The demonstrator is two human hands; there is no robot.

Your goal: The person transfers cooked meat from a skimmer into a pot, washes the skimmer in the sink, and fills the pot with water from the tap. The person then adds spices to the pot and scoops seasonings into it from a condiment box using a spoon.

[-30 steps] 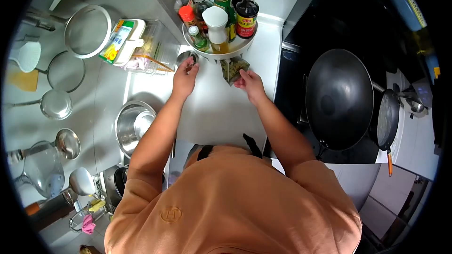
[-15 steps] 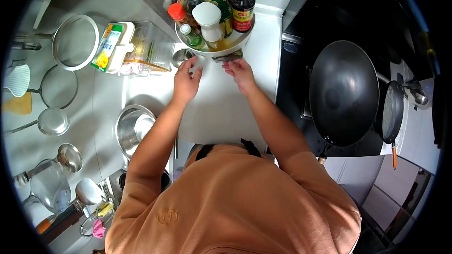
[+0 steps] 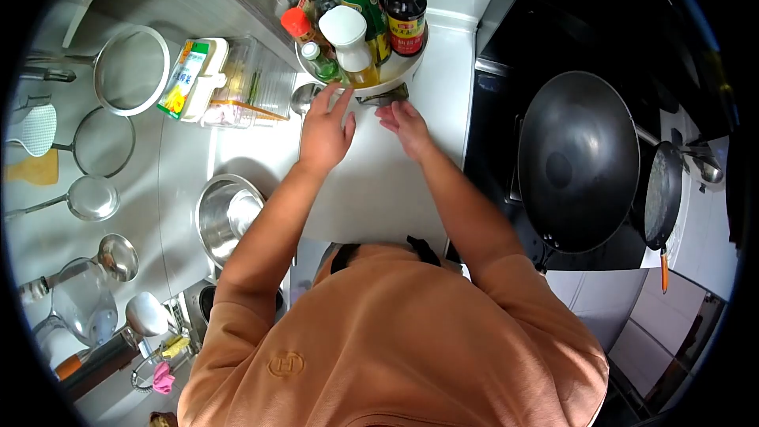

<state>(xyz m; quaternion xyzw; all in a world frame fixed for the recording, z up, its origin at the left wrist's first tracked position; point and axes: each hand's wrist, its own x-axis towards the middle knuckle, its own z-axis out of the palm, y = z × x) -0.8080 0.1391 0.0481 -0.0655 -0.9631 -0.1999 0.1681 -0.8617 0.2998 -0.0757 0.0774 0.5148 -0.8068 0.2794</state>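
Fingers spread, a person's left hand (image 3: 326,133) reaches the near rim of a round tray (image 3: 405,79) of bottles on a white worktop (image 3: 371,190). The right hand (image 3: 409,131), loosely open, is just short of a dark packet (image 3: 389,97) tucked at the tray's near edge. A metal ladle (image 3: 303,98) lies left; a black wok (image 3: 581,162) sits right on the stove.

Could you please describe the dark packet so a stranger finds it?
Left of the black wok, find the round white tray crowded with bottles. At its front rim, beyond the right hand, sits the packet: dark, greenish and low, unlike the capped bottles.
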